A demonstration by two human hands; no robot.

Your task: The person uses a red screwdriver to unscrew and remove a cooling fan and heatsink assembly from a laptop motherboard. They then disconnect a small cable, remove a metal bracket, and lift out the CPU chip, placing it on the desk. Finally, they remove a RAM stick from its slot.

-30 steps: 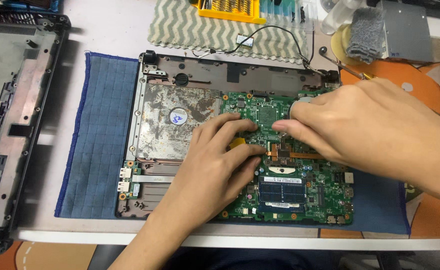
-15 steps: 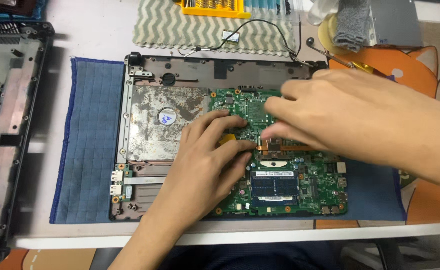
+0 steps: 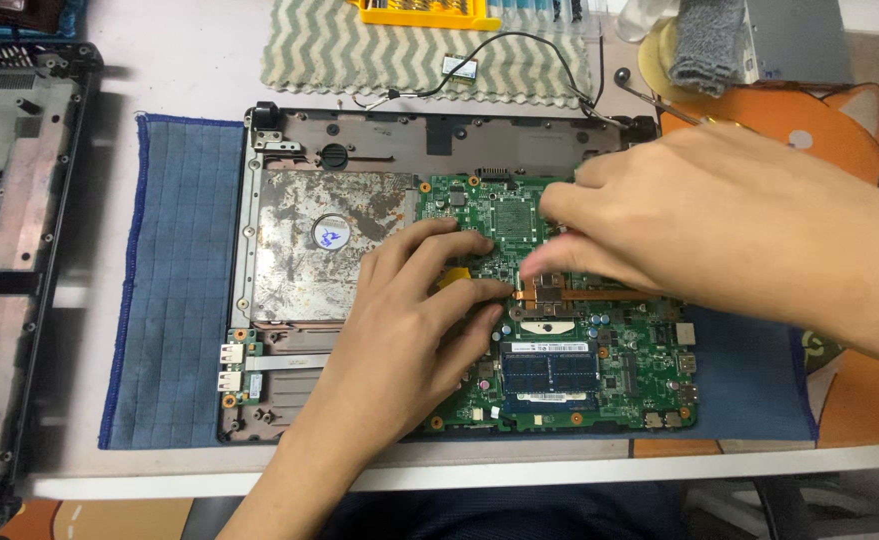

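- Closest to the camera is the bottom edge of the green motherboard (image 3: 599, 380), with a dark memory stick (image 3: 549, 368) sitting flat in its slot, just below where both hands meet.
- The motherboard sits in the right half of an opened laptop base (image 3: 439, 150), which lies on a blue cloth mat (image 3: 174, 290).
- Left hand (image 3: 409, 320) comes in from the bottom edge, palm down on the board, fingers spread a bit and curled. The fingertips (image 3: 494, 290) press near a small yellow bit (image 3: 451, 275) and sit right next to the copper heat pipe (image 3: 579, 293). It looks like it's bracing the board, not pinching anything, though I can't tell what's under the palm.
- Right hand (image 3: 699, 215) reaches in from the right, fingers bunched down toward the copper part in the middle of the board, just above the memory stick. The fingertips are blurry, so I honestly can't tell whether they're gripping something small or just touching it.
- So the copper piece is basically right between the two sets of fingertips, touching or nearly so.
- Left of the board there's a scuffed silver metal plate (image 3: 324, 245) in the base.
- Further back: a zigzag-pattern cloth (image 3: 359, 50) with a small card on black wires (image 3: 459, 68), and a yellow tray (image 3: 419, 12) at the top edge.
- Far left, well apart, another dark laptop shell (image 3: 9, 250).
- Top right, a grey folded cloth (image 3: 704, 45) near an orange mat (image 3: 809, 120).
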